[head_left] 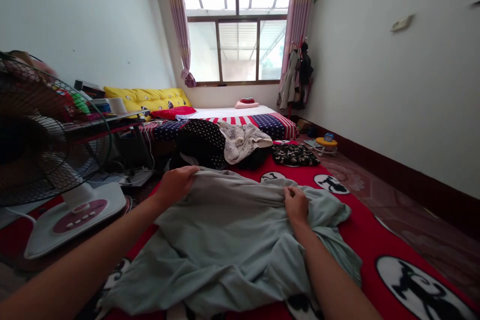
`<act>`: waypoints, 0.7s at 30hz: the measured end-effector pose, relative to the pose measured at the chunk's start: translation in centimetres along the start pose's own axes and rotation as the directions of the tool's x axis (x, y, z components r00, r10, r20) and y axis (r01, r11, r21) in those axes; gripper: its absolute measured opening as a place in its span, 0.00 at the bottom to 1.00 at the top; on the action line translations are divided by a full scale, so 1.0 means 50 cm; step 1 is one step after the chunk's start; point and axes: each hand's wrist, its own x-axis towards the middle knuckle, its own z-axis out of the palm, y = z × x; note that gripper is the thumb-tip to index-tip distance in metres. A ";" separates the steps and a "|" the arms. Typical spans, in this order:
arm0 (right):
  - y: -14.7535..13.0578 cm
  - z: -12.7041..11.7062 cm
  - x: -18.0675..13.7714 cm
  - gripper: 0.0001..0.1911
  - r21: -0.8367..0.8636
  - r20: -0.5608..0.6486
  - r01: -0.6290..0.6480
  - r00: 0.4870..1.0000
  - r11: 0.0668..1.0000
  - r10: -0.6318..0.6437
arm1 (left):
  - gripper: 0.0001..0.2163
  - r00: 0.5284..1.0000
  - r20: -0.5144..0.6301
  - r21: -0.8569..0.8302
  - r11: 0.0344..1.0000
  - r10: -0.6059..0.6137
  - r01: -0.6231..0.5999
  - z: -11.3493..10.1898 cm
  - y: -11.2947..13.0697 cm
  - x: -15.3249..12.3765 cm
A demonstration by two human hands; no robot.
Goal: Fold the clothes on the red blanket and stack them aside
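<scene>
Pinching the far edge of a pale grey-green garment (225, 232) at two spots, well apart, which I'd guess is to keep that stretch of cloth from bunching up. Left hand (178, 183) has its fingers closed on the far left corner; right hand (297, 205) is curled in tight on a gathered bit further right. It's spread out, pretty wrinkly, on a red blanket (369, 225) with black-animal circles. Just beyond are a black polka-dot garment (200, 141), a white printed garment (244, 141) next to it, and a flat black patterned garment (295, 154) off right, probably put there so they don't get in the way.
</scene>
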 end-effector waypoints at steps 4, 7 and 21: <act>-0.008 -0.038 0.003 0.23 0.098 -0.134 -0.011 0.991 0.995 0.024 | 0.18 0.998 -0.051 -0.124 0.992 0.025 -0.031 -0.068 -0.019 -0.055; -0.023 -0.067 0.010 0.19 0.155 -0.141 -0.014 0.989 0.988 0.036 | 0.16 0.995 -0.072 -0.199 0.977 0.064 -0.077 -0.098 -0.016 -0.110; -0.058 -0.016 0.036 0.27 -0.086 0.445 0.234 0.879 0.968 -0.173 | 0.12 0.763 0.279 -0.200 0.813 0.583 -0.548 -0.066 0.120 -0.316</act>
